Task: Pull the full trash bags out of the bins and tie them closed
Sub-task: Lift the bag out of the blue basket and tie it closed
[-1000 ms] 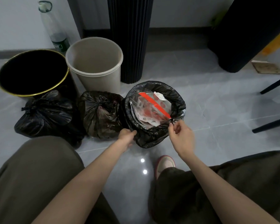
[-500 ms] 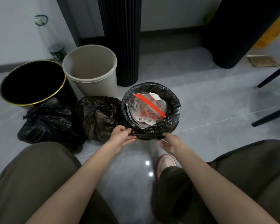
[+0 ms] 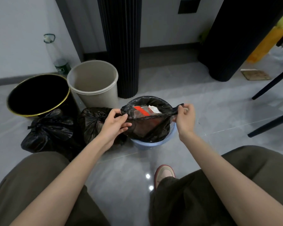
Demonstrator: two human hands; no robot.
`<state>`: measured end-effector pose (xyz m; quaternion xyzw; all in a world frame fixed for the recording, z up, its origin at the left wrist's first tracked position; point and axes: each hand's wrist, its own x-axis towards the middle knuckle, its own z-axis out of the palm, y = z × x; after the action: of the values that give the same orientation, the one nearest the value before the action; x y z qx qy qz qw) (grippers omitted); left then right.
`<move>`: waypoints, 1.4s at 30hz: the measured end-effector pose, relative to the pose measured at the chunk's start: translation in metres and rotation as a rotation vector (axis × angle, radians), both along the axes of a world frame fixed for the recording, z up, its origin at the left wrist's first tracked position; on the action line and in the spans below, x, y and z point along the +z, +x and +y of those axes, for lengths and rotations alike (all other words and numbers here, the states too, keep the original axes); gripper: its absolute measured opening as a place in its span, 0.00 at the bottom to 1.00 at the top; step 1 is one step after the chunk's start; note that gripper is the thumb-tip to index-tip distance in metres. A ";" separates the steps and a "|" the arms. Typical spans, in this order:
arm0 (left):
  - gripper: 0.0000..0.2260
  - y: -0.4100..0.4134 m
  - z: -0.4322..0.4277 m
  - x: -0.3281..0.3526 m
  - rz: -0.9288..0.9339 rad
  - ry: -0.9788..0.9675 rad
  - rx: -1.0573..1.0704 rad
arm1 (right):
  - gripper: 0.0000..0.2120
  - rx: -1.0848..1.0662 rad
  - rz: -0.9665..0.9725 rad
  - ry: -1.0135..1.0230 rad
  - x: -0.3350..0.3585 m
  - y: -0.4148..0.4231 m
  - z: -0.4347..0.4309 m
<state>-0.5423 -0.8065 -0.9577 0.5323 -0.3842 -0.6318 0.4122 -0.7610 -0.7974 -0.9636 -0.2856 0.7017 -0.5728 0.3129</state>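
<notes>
Left hand (image 3: pixel 115 122) and right hand (image 3: pixel 185 117) each pinching the near rim of the black plastic trash bag (image 3: pixel 151 128), stretched taut between them, likely to gather it for tying. Bag still seated in the pale blue round bin (image 3: pixel 145 144), right of two tied black bags (image 3: pixel 95 121) on the floor.

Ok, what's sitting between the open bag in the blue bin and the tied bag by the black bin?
In the head view, another tied black bag lies between the open bag and the far-left tied bag; the left hand partly covers it.
</notes>
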 end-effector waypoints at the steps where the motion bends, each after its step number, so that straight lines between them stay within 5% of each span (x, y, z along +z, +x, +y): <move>1: 0.07 0.001 -0.002 0.003 0.017 -0.003 -0.011 | 0.08 0.056 0.070 -0.002 0.008 -0.001 -0.002; 5: 0.08 0.007 -0.012 0.009 -0.031 0.037 -0.077 | 0.03 0.299 0.156 0.114 0.030 -0.005 -0.009; 9: 0.08 0.006 -0.020 0.005 -0.169 0.183 -0.065 | 0.08 0.389 0.507 0.396 0.033 -0.012 -0.014; 18: 0.19 0.015 -0.052 -0.010 -0.278 0.336 -0.035 | 0.12 0.223 0.246 0.402 0.004 -0.021 -0.050; 22: 0.23 0.023 -0.068 -0.026 -0.372 0.448 -0.043 | 0.23 0.139 0.209 0.334 -0.001 -0.020 -0.073; 30: 0.09 0.024 -0.080 -0.055 -0.509 0.417 -0.036 | 0.29 0.363 0.563 0.743 -0.031 -0.033 -0.086; 32: 0.07 0.021 -0.082 -0.057 -0.471 0.338 -0.013 | 0.20 0.399 0.590 0.786 -0.039 -0.034 -0.081; 36: 0.05 0.013 -0.082 -0.045 -0.451 0.104 0.070 | 0.11 0.324 0.668 0.704 -0.043 -0.039 -0.072; 42: 0.05 0.011 -0.081 -0.023 -0.122 -0.062 0.127 | 0.12 0.191 0.297 0.256 -0.014 -0.019 -0.077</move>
<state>-0.5316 -0.8873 -0.9808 0.5802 -0.3935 -0.5585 0.4435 -0.7799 -0.8749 -0.9780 -0.3900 0.7768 -0.3986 0.2926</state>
